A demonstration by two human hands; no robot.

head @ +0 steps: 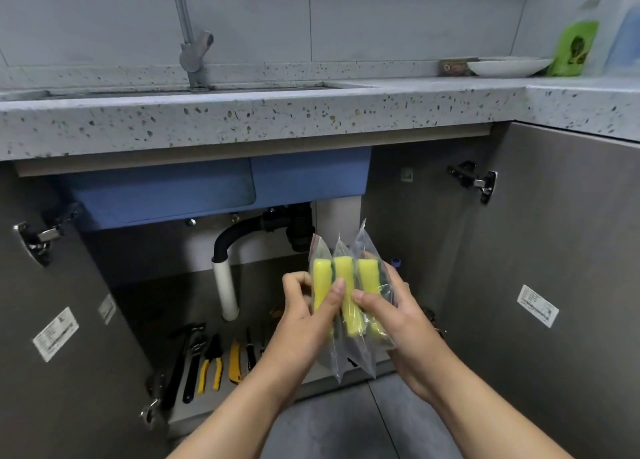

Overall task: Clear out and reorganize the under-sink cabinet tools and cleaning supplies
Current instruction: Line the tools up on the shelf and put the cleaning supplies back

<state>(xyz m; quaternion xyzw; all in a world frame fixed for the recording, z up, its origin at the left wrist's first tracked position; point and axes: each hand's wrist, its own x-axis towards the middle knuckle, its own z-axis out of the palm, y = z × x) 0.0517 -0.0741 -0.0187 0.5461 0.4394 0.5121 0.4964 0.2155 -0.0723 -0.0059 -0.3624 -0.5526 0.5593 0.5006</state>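
Three yellow sponges (348, 294), each in its own clear plastic bag, stand upright side by side in front of the open under-sink cabinet. My left hand (304, 306) holds them from the left, thumb lying across the middle bag. My right hand (391, 311) grips them from the right, thumb on the front and fingers behind. On the cabinet floor at the lower left lies a row of tools: a hammer (180, 361), a black wrench (192, 368), yellow-handled pliers (210, 365), a yellow utility knife (234, 361) and a black-handled tool (250, 349).
A white drain pipe (225, 288) with a black elbow drops from the blue sink basin (194, 195). Both cabinet doors (554, 250) stand open. The speckled countertop (277, 119) carries a white dish (507, 67) and a green bottle (575, 48) at the right.
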